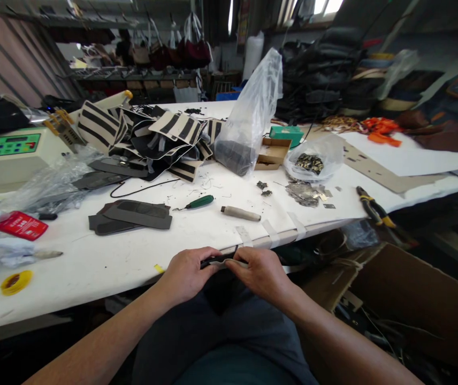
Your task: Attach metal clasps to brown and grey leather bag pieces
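Both hands meet at six o'clock, just off the near edge of the white bench (92, 262), over the person's lap. The left hand (189, 275) and right hand (263, 274) each keep a closed grip, fingers pinched on one end of a thin dark strip (221, 262) held level between them. It is flat and blackish, with a pale grey band toward its right end. At twelve o'clock from it lie a green-handled tool (197, 202) and a wooden-handled tool (240, 214); grey padded pieces (132, 216) sit at ten o'clock.
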`<action>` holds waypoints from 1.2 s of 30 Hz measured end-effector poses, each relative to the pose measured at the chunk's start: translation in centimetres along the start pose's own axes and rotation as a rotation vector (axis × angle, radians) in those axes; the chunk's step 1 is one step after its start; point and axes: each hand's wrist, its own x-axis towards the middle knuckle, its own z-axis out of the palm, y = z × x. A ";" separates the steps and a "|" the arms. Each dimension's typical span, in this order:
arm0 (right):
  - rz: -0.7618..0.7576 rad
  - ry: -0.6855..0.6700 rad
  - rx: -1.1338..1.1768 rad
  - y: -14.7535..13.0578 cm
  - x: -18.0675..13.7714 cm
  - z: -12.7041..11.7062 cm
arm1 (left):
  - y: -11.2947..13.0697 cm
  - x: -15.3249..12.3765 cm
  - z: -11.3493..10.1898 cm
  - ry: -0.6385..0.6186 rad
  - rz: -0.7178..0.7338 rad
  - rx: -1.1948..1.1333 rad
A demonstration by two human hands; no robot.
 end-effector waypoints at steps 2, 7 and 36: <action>-0.049 0.001 -0.051 0.1 -0.1 0.2 | 0.3 0.2 0.0 -0.022 -0.011 0.112; -0.081 0.011 -0.161 0.2 0.1 0.0 | 1.5 0.9 0.8 -0.002 -0.078 0.299; 0.387 0.244 0.632 9.3 -5.4 -4.4 | -0.5 1.9 2.1 -0.031 -0.193 0.181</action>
